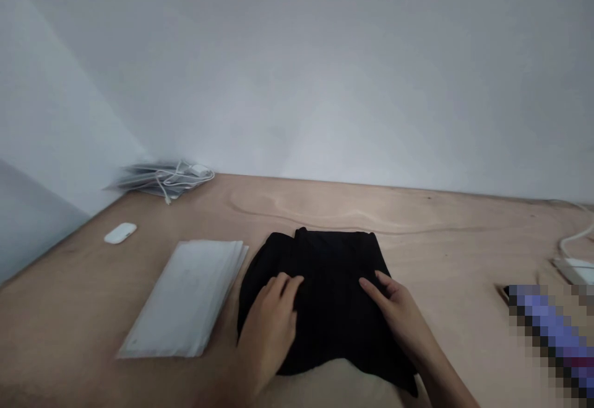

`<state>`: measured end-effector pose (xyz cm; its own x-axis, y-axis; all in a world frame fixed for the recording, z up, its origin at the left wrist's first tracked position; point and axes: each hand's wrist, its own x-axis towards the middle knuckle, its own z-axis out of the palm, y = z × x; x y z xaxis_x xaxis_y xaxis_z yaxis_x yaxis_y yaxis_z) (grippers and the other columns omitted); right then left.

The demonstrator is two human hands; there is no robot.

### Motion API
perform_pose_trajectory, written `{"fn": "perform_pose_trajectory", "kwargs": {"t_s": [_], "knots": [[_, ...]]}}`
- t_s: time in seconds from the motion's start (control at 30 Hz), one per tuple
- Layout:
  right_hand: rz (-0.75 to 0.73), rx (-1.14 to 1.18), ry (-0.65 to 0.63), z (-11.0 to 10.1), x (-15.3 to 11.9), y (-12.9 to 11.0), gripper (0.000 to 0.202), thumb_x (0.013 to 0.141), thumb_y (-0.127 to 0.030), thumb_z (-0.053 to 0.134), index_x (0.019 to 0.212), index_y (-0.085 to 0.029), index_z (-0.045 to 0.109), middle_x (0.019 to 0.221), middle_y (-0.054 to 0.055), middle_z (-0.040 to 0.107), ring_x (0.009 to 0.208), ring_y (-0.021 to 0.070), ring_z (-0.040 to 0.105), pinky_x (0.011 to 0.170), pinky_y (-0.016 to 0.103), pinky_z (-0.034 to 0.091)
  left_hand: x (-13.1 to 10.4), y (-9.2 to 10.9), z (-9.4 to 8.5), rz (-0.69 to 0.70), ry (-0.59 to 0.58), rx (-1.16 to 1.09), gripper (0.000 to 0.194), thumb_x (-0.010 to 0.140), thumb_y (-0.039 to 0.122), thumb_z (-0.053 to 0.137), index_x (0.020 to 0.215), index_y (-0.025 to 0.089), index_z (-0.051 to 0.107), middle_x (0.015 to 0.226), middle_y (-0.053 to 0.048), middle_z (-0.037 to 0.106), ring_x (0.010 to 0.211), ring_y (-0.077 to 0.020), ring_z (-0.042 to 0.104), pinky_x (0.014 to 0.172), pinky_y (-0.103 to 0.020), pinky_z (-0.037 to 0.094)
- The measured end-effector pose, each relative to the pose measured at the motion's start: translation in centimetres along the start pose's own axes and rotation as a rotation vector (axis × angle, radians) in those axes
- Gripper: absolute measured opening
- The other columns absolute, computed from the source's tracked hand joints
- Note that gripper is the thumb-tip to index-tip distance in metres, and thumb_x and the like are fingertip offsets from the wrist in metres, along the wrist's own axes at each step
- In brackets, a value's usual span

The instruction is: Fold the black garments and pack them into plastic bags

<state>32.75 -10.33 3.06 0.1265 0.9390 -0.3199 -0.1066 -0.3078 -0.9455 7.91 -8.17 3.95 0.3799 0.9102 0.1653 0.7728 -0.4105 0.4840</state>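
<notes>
A folded black garment lies flat on the wooden bench, near the front edge and roughly at the middle of the view. Both hands rest on top of it, palms down. The left hand lies on the garment's 8 o'clock part, fingers held loosely together and pointing toward 1 o'clock, flat on the cloth and pinching nothing. The right hand lies on the 4 o'clock part, fingers straight and close together, pointing toward 10 o'clock, likewise flat against the cloth with nothing gripped. The fingertips of the two hands are apart, with a strip of black cloth between them. Just beside the garment at 9 o'clock sits a stack of clear plastic bags, its near right corner close to the left hand but not touching it. Farther off at 10 o'clock a small white mouse-shaped object lies alone on the bench, and beyond it, in the far left corner against the wall, a pile of sleeves with white cables on top. At 3 o'clock, near the right edge, a white cable and adapter rest on the bench, well apart from the garment.
</notes>
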Motion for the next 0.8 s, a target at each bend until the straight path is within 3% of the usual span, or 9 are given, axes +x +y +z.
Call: {"fn": "perform_pose_trajectory", "kwargs": {"t_s": [0.07, 0.17, 0.3, 0.37, 0.47, 0.57, 0.67, 0.73, 0.8], "knots": [[-0.036, -0.003, 0.033, -0.9, 0.5, -0.7, 0.046, 0.080, -0.058, 0.075, 0.107, -0.021, 0.074, 0.105, 0.007, 0.078, 0.097, 0.0294, 0.073, 0.089, 0.040, 0.057, 1.3, -1.0, -1.9, -0.083, 0.118, -0.098, 0.047, 0.083, 0.007, 0.047, 0.124, 0.026, 0.059, 0.116, -0.006, 0.067, 0.108, -0.0261, 0.067, 0.096, -0.045, 0.054], [-0.105, -0.032, 0.086, -2.9, 1.8, -2.0, 0.044, 0.080, -0.057, 0.076, 0.106, -0.021, 0.074, 0.105, 0.007, 0.078, 0.096, 0.0284, 0.073, 0.085, 0.037, 0.058, 3.6, -2.8, -5.6, -0.247, 0.282, -0.211, 0.029, 0.089, 0.031, 0.054, 0.117, 0.025, 0.059, 0.111, -0.007, 0.071, 0.107, -0.0288, 0.069, 0.094, -0.046, 0.055], [-0.211, -0.250, 0.142, -5.3, 4.8, -3.0, 0.047, 0.083, -0.062, 0.067, 0.104, -0.020, 0.074, 0.101, 0.009, 0.079, 0.093, 0.0289, 0.073, 0.080, 0.037, 0.059, 6.4, -5.4, -8.3, -0.282, 0.267, -0.324, 0.041, 0.082, 0.042, 0.059, 0.118, 0.024, 0.056, 0.110, -0.008, 0.072, 0.108, -0.0303, 0.069, 0.093, -0.046, 0.054], [-0.254, -0.411, 0.156, -6.1, 6.6, -2.9, 0.044, 0.084, -0.060, 0.064, 0.102, -0.020, 0.074, 0.096, 0.009, 0.078, 0.088, 0.0287, 0.073, 0.075, 0.037, 0.058, 7.5, -6.7, -8.1, -0.246, 0.127, -0.309, 0.046, 0.079, 0.041, 0.059, 0.122, 0.022, 0.055, 0.107, -0.008, 0.073, 0.104, -0.0298, 0.070, 0.091, -0.045, 0.055], [-0.273, -0.553, 0.211, -6.8, 9.1, -2.4, 0.038, 0.075, -0.050, 0.074, 0.099, -0.020, 0.075, 0.081, 0.007, 0.075, 0.074, 0.0277, 0.070, 0.070, 0.039, 0.055, 9.1, -8.0, -6.7, -0.181, -0.070, -0.169, 0.055, 0.078, 0.044, 0.060, 0.127, 0.019, 0.056, 0.115, -0.013, 0.071, 0.107, -0.0311, 0.069, 0.091, -0.044, 0.055], [-0.327, -0.630, 0.280, -6.6, 10.9, -2.1, 0.035, 0.072, -0.045, 0.075, 0.098, -0.021, 0.075, 0.083, 0.008, 0.071, 0.073, 0.0266, 0.067, 0.076, 0.042, 0.053, 11.2, -8.7, -4.9, -0.129, -0.082, -0.086, 0.056, 0.084, 0.050, 0.057, 0.128, 0.015, 0.057, 0.127, -0.019, 0.064, 0.117, -0.0343, 0.063, 0.098, -0.048, 0.050], [-0.402, -0.648, 0.287, -5.9, 11.7, -2.5, 0.032, 0.075, -0.051, 0.071, 0.087, -0.022, 0.074, 0.094, 0.011, 0.069, 0.083, 0.0282, 0.066, 0.083, 0.045, 0.052, 13.4, -8.9, -3.8, -0.035, -0.133, -0.076, 0.037, 0.084, 0.046, 0.059, 0.105, 0.016, 0.066, 0.109, -0.015, 0.070, 0.106, -0.0336, 0.066, 0.096, -0.049, 0.050], [-0.443, -0.635, 0.267, -5.5, 11.5, -3.2, 0.037, 0.075, -0.058, 0.070, 0.083, -0.022, 0.072, 0.099, 0.011, 0.068, 0.089, 0.0300, 0.065, 0.085, 0.046, 0.051, 14.2, -8.6, -3.9, 0.054, -0.164, -0.086, 0.025, 0.084, 0.041, 0.058, 0.091, 0.019, 0.066, 0.098, -0.011, 0.070, 0.097, -0.0299, 0.067, 0.093, -0.046, 0.051], [-0.465, -0.602, 0.224, -5.5, 10.6, -4.1, 0.042, 0.078, -0.064, 0.068, 0.086, -0.023, 0.072, 0.100, 0.010, 0.069, 0.093, 0.0294, 0.065, 0.084, 0.044, 0.052, 14.0, -8.0, -4.9, 0.137, -0.157, -0.106, 0.021, 0.087, 0.038, 0.055, 0.091, 0.020, 0.064, 0.105, -0.010, 0.068, 0.102, -0.0272, 0.064, 0.096, -0.043, 0.050]]}}
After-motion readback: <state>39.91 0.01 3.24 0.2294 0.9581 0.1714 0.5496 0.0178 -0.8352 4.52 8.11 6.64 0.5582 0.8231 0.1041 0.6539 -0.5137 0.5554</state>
